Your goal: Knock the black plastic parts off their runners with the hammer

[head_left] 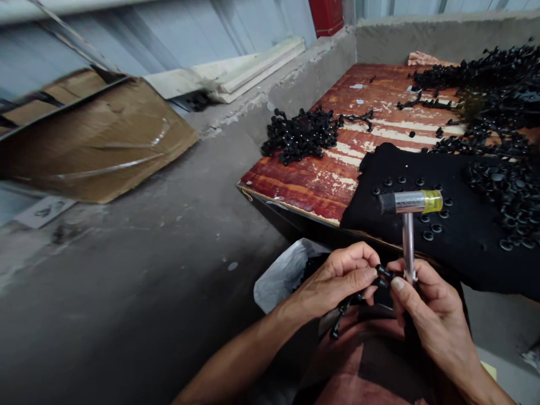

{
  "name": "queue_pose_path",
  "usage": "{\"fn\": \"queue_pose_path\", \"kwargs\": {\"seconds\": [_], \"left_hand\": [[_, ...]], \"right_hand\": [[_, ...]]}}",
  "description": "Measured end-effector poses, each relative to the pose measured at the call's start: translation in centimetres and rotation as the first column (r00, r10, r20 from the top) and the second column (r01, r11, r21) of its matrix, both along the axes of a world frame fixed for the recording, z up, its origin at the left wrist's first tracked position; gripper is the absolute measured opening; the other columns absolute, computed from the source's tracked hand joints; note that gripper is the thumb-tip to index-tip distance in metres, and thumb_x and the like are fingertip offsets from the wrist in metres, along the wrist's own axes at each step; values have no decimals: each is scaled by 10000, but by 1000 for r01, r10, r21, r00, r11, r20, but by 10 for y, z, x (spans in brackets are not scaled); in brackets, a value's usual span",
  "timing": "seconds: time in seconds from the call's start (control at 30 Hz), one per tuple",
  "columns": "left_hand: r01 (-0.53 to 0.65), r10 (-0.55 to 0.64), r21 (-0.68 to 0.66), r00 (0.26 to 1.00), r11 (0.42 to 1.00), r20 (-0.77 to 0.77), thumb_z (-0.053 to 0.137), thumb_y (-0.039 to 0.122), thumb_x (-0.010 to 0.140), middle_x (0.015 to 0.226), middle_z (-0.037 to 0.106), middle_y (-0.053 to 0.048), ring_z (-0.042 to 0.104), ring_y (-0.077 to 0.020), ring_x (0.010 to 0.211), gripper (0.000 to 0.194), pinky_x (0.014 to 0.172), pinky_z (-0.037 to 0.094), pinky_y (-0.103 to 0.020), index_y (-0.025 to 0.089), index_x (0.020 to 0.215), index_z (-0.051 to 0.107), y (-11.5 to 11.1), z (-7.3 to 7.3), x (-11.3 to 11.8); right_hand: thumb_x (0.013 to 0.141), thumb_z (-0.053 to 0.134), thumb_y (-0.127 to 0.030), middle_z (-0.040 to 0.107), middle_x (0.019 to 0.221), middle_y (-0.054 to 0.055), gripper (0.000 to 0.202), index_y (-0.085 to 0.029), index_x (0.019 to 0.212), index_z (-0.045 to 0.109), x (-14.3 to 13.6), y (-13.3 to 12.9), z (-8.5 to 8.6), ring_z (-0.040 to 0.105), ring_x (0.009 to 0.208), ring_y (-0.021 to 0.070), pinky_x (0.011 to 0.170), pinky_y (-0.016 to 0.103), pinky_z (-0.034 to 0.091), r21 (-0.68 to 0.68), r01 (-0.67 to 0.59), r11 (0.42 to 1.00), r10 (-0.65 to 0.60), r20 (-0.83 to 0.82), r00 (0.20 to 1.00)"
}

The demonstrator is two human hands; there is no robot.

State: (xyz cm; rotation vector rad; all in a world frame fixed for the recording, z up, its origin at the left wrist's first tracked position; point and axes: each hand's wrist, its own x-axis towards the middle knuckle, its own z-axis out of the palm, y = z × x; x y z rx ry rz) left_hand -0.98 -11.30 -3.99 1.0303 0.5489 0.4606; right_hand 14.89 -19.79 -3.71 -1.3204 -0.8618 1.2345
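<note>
My left hand point(337, 278) pinches a strand of small black plastic pieces point(385, 272), whose lower end point(335, 332) dangles below the fingers. My right hand point(439, 306) is closed around the handle of a two-faced mallet point(408, 242), its head upright with one black and one yellow face. The thumb and fingertips of that same hand also touch the black pieces between my hands. Just beyond, a black cloth point(379, 169) carries several loose round black caps point(436, 228) and a heap of them point(506, 197) on the right.
The worn reddish board point(295, 185) bears a clump of black plastic parts point(299, 135) at left and a larger pile point(498, 79) at right. Under its edge sits a white bag point(278, 278). A cardboard box point(97, 135) and white planks point(261, 67) lie left, by the wall.
</note>
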Motion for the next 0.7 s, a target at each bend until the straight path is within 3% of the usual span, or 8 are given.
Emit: {"fn": "queue_pose_path", "kwargs": {"seconds": [0.1,0.17,0.3,0.4,0.53,0.7], "left_hand": [[78,-72,-88,995,993,69,732,470,780,691,599,16,568,-98,580,442,603,469,-236,182,1043,526,2,8,2],[58,-55,-41,997,997,52,746,437,769,706,605,18,581,-97,578,472,602,481,-235,183,1098,524,6,17,4],[-141,158,164,983,976,-94,684,326,804,679,595,21,571,-83,561,280,567,486,-216,148,994,581,19,37,16],[-238,271,217,953,947,-136,657,272,782,659,585,37,561,-92,525,216,480,493,-216,169,942,555,32,44,29],[-226,258,169,946,959,-197,611,211,785,641,602,38,576,-103,475,149,394,458,-192,186,895,514,47,49,45],[-215,243,127,928,968,-284,559,129,818,605,608,39,569,-96,419,119,363,402,-155,190,865,469,55,57,61]], "right_hand": [[875,683,-384,536,622,-43,162,-243,955,686,2,0,-3,459,521,86,466,173,398,17,99,995,-100,58,993],[871,688,-384,538,621,-41,162,-240,946,684,4,-2,-3,456,506,88,455,182,402,23,153,988,-154,76,985],[889,660,-403,604,730,-11,176,-250,976,648,11,-12,-3,473,482,90,408,202,409,39,236,971,-239,63,969],[879,676,-389,606,757,-2,168,-245,961,649,18,-20,-3,502,496,97,416,215,439,41,310,950,-311,32,950],[833,733,-367,613,747,11,195,-231,955,667,28,-26,-8,507,495,103,401,221,435,1,402,915,-401,-64,914],[819,747,-367,612,714,9,205,-228,949,673,35,-31,-14,511,490,107,401,223,436,-43,414,909,-416,-110,903]]}}
